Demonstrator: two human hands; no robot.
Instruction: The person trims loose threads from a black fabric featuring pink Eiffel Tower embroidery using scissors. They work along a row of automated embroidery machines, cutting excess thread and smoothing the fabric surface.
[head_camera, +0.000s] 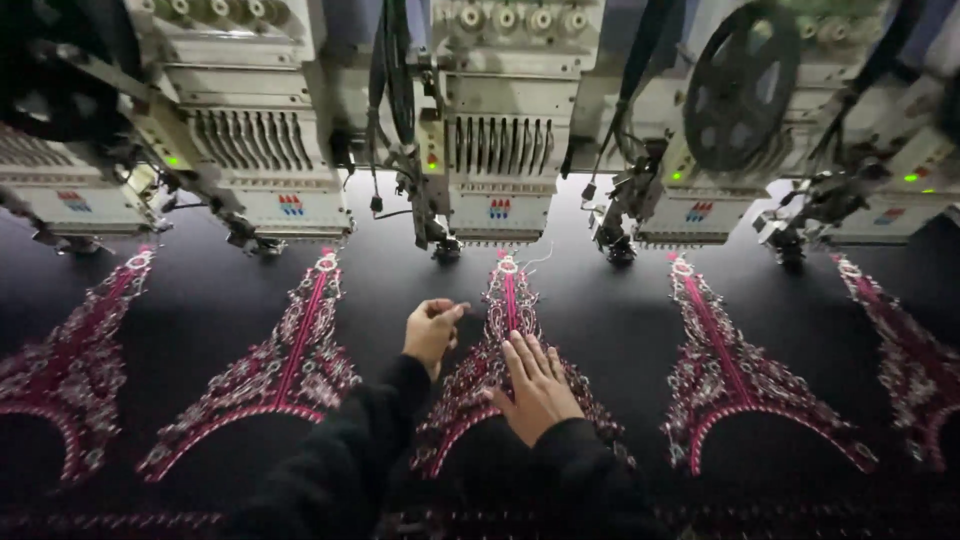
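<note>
1. Black fabric (610, 320): spread flat under the whole scene, bearing a row of pink embroidered motifs.
2. Embroidery heads (497, 150): a row above the centre motif.
3. Centre motif (505, 300): directly below the middle head.
4. Right hand (538, 385): fingers spread wide, flat on the centre motif.
5. Left hand (432, 330): at the centre motif's left edge, fingertips pinched together; whatever they hold is too small to tell.

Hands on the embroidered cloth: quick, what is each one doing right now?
Left hand: fingers pinched shut above the embroidered motif; anything held is too small to tell.
Right hand: open, flat on the motif, holding nothing.
</note>
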